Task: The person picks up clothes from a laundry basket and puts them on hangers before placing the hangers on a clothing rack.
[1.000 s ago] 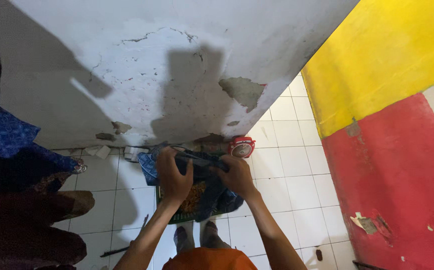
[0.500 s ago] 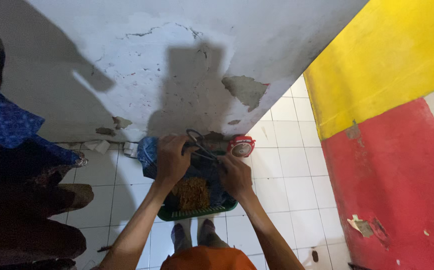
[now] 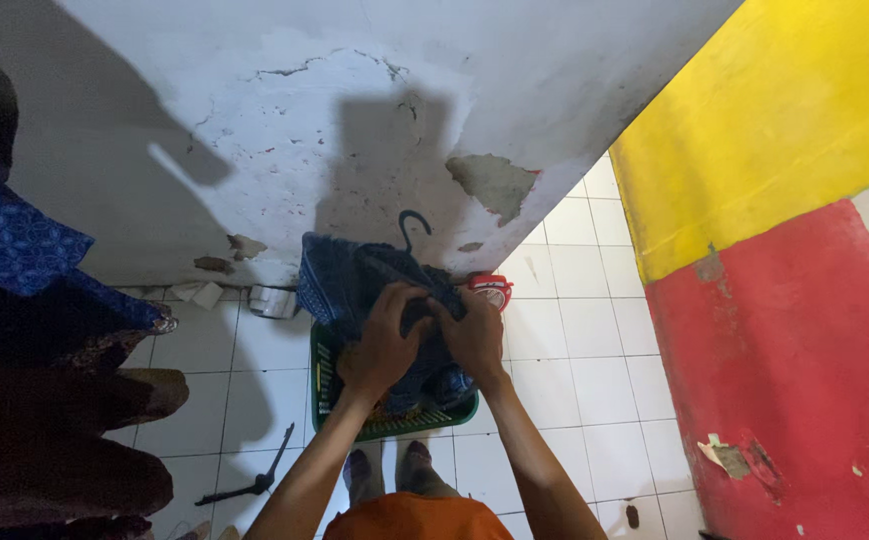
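Both arms reach forward and down, left hand (image 3: 383, 340) and right hand (image 3: 477, 335) side by side with fingers curled shut on one dark blue garment (image 3: 355, 280) on one hanger (image 3: 413, 226) — its hook pokes up above the cloth. The garment hangs over one green basket (image 3: 323, 385) on the white tile floor (image 3: 595, 350), just beside the cracked white wall (image 3: 335, 130). Tight left by hung clothes (image 3: 25, 330), open tiles to the right — one red round object (image 3: 493, 290) behind, one dark tool (image 3: 255, 482) on the floor.

Dark blue patterned garment (image 3: 355, 275) on a dark hanger (image 3: 413, 226), green basket (image 3: 323, 375), yellow-and-red wall (image 3: 785, 250), white floor tiles (image 3: 595, 330).
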